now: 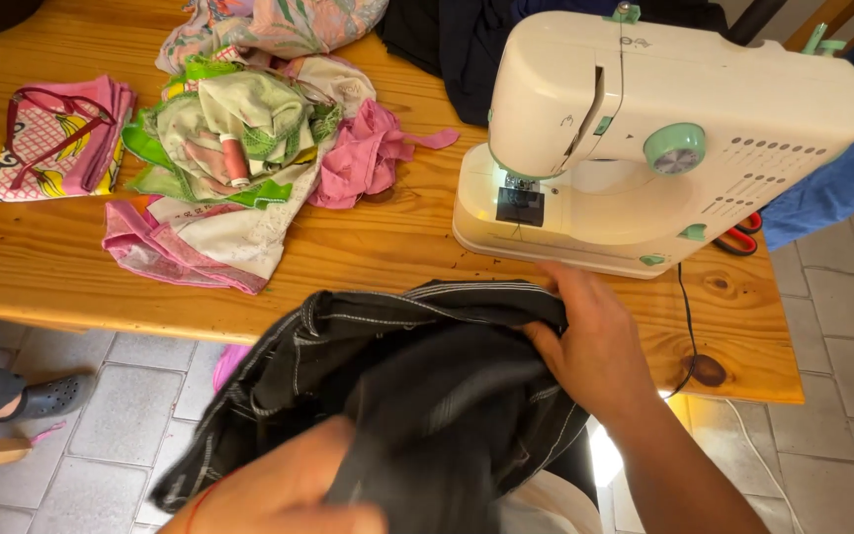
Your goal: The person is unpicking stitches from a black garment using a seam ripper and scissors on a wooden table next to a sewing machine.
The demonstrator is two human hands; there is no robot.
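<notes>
A dark grey striped garment (417,376) with white stitching lies bunched over my lap and the table's front edge. My right hand (585,341) grips its upper folded edge just in front of the sewing machine. My left hand (279,489) holds the lower part of the same garment near the bottom of the view, partly wrapped in the cloth. A small cream and mint-green sewing machine (644,129) stands on the wooden table (368,242), its needle area lit, right above my right hand.
A heap of pink, green and floral fabric scraps (249,148) with a pink thread spool (235,161) lies left of the machine. A pink patterned pouch (61,138) sits far left. Red-handled scissors (741,237) peek out behind the machine. Another person's shoe (46,396) rests on the tiled floor.
</notes>
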